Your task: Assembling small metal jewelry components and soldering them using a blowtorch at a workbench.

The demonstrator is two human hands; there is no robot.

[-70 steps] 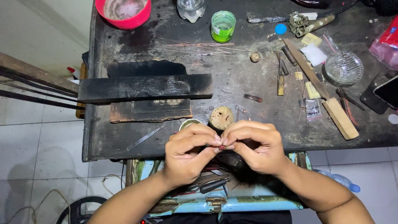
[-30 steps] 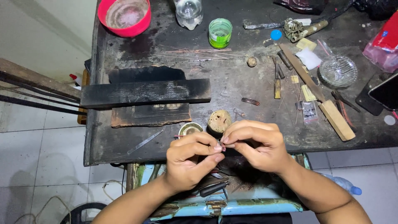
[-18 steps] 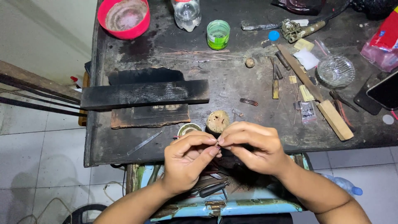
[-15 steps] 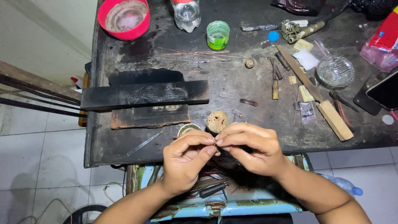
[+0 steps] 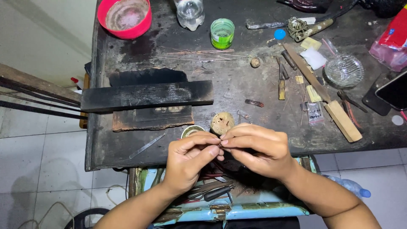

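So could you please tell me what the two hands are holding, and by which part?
The left hand and right hand pinch one tiny piece between their fingertips. It is too small to tell what it is or which part is gripped.

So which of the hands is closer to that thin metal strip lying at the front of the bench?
The left hand. The metal strip lies just to its left on the bench. The right hand sits farther off, beyond the left one, fingertips meeting it.
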